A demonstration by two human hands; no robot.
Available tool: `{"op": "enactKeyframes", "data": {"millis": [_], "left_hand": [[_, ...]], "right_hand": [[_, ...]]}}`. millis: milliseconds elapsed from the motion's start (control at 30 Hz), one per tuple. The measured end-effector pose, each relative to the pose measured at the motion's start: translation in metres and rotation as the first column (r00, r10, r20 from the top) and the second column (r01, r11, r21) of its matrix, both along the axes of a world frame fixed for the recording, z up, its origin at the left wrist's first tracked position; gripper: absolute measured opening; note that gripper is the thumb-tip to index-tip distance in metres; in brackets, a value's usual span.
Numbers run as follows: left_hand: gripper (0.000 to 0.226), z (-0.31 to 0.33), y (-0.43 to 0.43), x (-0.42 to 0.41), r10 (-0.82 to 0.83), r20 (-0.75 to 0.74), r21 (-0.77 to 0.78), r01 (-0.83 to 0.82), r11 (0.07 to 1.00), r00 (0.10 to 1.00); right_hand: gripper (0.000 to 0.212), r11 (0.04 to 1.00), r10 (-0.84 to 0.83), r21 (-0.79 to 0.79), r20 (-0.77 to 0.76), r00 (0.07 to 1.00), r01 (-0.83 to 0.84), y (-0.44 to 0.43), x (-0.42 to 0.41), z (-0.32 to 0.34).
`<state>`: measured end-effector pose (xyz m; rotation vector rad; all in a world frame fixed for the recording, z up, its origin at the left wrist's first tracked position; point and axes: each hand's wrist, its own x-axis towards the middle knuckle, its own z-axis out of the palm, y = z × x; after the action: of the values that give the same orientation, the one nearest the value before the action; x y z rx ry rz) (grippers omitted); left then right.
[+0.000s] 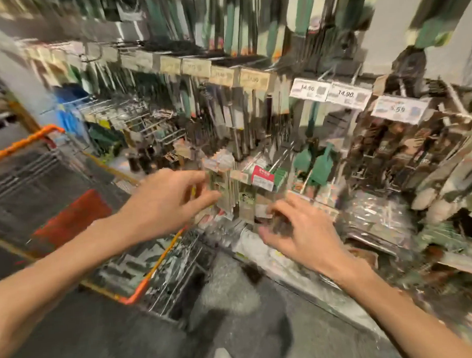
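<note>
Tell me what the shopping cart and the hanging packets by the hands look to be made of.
The shopping cart looks like bare metal wire, going by its thin grey glinting grid, with orange trim along the rim that is probably plastic. The hanging packets are likely printed card under clear film, judging by flat pale edges and some sheen, but the blur leaves that open.

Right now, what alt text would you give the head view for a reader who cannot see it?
The left hand and right hand reach toward small hanging packets low on a shop display rack; motion blur hides whether the fingers grip any. A wire shopping cart with orange trim stands at the left, and price tags hang above.
</note>
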<state>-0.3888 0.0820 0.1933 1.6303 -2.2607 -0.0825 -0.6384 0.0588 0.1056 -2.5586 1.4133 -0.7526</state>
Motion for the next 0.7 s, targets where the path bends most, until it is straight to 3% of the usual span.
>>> {"op": "enactKeyframes", "data": {"millis": [167,267,367,567,700], "left_hand": [[0.045,-0.071,0.068,0.081,0.291,-0.037,0.103,-0.286,0.953,0.956],[0.033,-0.107,0.091,0.132,0.376,0.016,0.196,-0.371,0.908,0.927],[0.024,-0.148,0.097,0.194,0.439,0.057,0.242,-0.439,0.866,0.897],[0.023,-0.219,0.079,0.312,0.475,0.037,0.44,-0.442,0.782,0.879],[0.022,-0.261,0.055,0.379,0.471,-0.002,0.555,-0.391,0.734,0.882]], "right_hand": [[0.046,0.987,0.118,0.108,0.032,0.992,-0.121,0.029,0.086,-0.07],[0.042,0.959,0.209,0.182,0.065,0.976,-0.217,0.037,0.146,-0.102],[0.047,0.935,0.272,0.241,-0.019,0.962,-0.259,0.034,0.208,-0.129],[0.054,0.864,0.281,0.471,-0.158,0.947,-0.178,0.028,0.335,-0.172],[0.05,0.8,0.237,0.591,-0.152,0.96,-0.104,0.021,0.404,-0.203]]}}
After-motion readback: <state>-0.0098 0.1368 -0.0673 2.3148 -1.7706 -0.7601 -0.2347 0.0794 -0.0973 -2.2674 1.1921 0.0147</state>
